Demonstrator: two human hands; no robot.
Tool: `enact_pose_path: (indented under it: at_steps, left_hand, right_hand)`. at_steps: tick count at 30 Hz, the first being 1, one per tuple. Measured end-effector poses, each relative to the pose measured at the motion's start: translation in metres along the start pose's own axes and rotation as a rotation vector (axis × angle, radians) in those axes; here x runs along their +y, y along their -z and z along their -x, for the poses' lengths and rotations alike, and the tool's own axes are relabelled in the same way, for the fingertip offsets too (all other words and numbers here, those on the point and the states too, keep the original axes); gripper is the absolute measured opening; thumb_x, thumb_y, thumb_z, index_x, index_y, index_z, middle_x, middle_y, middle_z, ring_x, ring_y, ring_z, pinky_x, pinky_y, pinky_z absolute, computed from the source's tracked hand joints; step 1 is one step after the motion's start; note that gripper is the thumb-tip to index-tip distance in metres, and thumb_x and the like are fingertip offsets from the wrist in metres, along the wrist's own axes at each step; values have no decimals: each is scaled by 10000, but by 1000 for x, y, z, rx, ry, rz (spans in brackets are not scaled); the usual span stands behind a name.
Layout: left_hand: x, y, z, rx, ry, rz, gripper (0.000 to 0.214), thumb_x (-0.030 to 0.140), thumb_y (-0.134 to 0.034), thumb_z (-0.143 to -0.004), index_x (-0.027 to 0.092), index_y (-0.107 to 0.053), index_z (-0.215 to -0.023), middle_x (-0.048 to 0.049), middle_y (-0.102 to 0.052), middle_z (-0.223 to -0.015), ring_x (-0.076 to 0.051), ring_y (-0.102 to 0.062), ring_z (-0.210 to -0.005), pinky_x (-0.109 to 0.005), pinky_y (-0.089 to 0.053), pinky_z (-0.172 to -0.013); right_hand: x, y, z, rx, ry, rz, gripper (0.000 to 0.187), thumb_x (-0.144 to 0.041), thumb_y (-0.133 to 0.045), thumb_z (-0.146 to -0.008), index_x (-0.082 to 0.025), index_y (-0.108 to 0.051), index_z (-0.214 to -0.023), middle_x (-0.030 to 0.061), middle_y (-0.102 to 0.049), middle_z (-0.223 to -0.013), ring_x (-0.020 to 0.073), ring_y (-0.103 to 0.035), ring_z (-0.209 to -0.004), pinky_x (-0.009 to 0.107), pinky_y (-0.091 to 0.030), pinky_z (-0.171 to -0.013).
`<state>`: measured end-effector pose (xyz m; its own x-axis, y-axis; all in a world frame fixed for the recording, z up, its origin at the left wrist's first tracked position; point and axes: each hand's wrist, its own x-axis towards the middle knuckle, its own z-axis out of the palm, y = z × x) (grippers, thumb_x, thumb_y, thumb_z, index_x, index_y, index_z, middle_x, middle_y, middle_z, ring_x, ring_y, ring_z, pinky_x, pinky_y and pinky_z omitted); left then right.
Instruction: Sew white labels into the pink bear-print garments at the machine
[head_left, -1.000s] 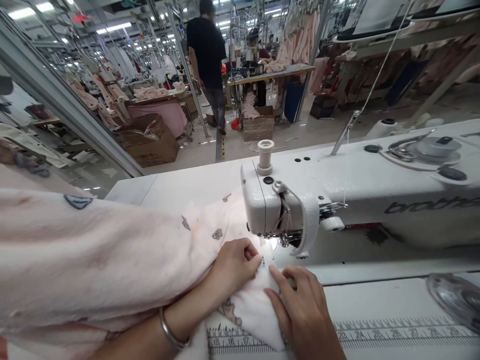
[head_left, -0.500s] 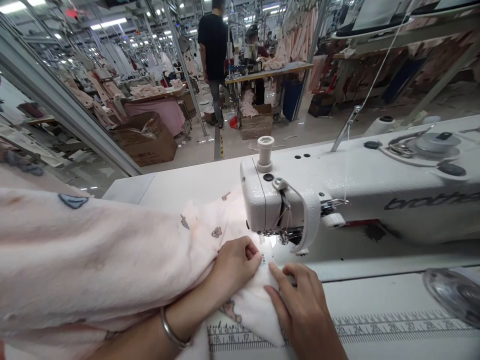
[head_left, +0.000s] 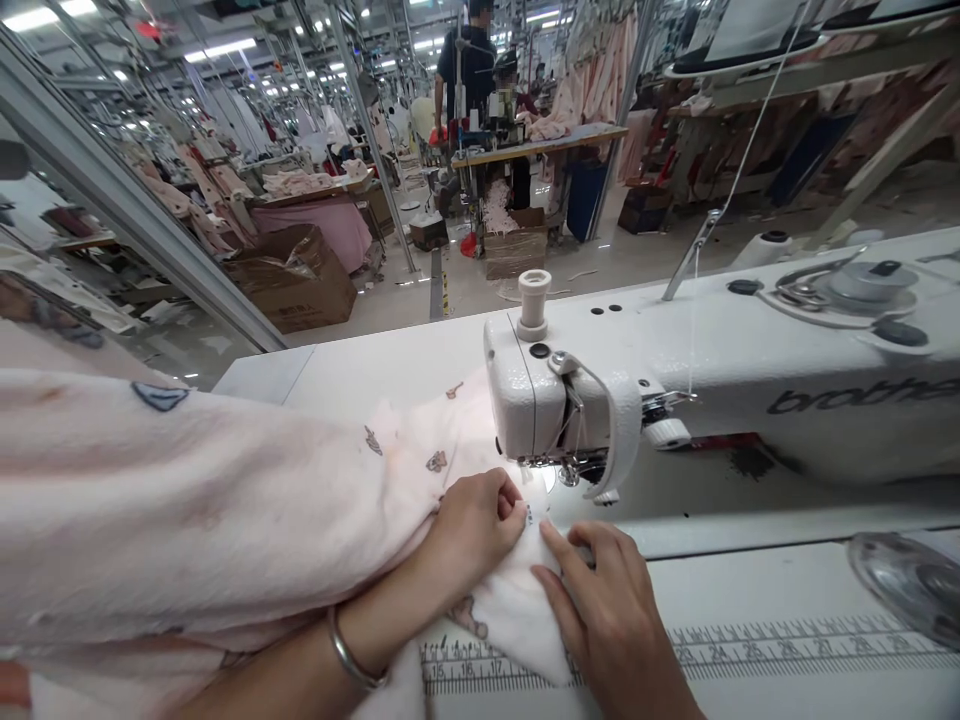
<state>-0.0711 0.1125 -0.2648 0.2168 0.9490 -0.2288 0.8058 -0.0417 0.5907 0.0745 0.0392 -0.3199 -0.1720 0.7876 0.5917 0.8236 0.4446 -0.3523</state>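
Note:
My left hand (head_left: 480, 522) is closed in a pinch at a small white label (head_left: 529, 514) with dark print, its thumb and finger at the label's left edge. The label lies on pale pink plush fabric (head_left: 300, 500) printed with small brown and grey figures. To the right, my right hand (head_left: 606, 600) rests with thumb and index finger apart, fingertips touching the fabric beside the label. Just beyond both hands is the needle and presser-foot area of a white sewing machine (head_left: 525, 390); the fabric runs up to it, and the exact stitching point is hard to make out.
A printed ruler scale (head_left: 787, 648) runs along the table's front. At the right edge lies a clear round object (head_left: 904, 585). A thread spool (head_left: 763, 248) stands behind the machine. Beyond are a cardboard box (head_left: 296, 285), workbenches and a person in dark clothes (head_left: 466, 75).
Both hands stay at the label, with almost no movement. The view has shifted slightly. In the background, the standing person has moved to the right, behind the bench.

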Motion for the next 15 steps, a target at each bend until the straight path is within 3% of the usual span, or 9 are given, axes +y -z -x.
enact_pose_path:
  at_steps: [4,8,11,15]
  left_hand:
    - [6,21,26,-14,-313,-280,236,173,-435,-872,164,-548,-1079,-80,-610,-1032,-192,-593,-888,-322,-505,-768]
    - [-4,28,45,-92,-702,-556,397,314,-421,-934,88,-477,-1255,-156,-504,-1307,-251,-473,-1220,-362,-462,-978]
    - [-19,20,45,-67,-801,-638,520,387,-396,-942,55,-394,-1342,-167,-400,-1406,-246,-366,-1319,-355,-405,-1055]
    - [-28,12,42,-46,-806,-683,530,385,-394,-941,51,-386,-1352,-165,-381,-1417,-256,-372,-1314,-363,-422,-1041]
  right_hand:
    - [0,1,-2,11,29,10,256,-182,-479,-916,-49,-569,-1115,147,-482,-951,261,-477,-921,428,-454,-760]
    - [0,1,-2,7,31,7,258,-170,-481,-911,-42,-564,-1118,152,-478,-956,268,-472,-928,440,-453,-764]
    - [0,0,-1,3,26,9,263,-177,-487,-911,-52,-560,-1131,149,-477,-964,267,-471,-933,437,-456,-767]
    - [-1,0,-1,1,31,12,263,-171,-484,-910,-41,-555,-1127,148,-474,-957,267,-467,-933,434,-461,-758]
